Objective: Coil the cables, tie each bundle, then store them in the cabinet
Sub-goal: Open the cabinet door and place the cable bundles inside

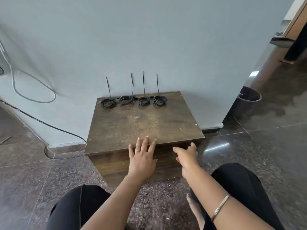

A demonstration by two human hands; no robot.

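Black-clad knees [78, 206] lowest in view, above the granite floor [25, 180]. Left hand [142, 158] flat and spread, fingers [147, 140] released, tips over the front edge of the wooden cabinet [141, 123]. Right hand [186, 155] just beside that edge, fingers loosely curled, grasping nothing. Four coiled cables [133, 101] in a row along the cabinet top's back edge, each with a tie [143, 83] standing upright against the wall [149, 39].
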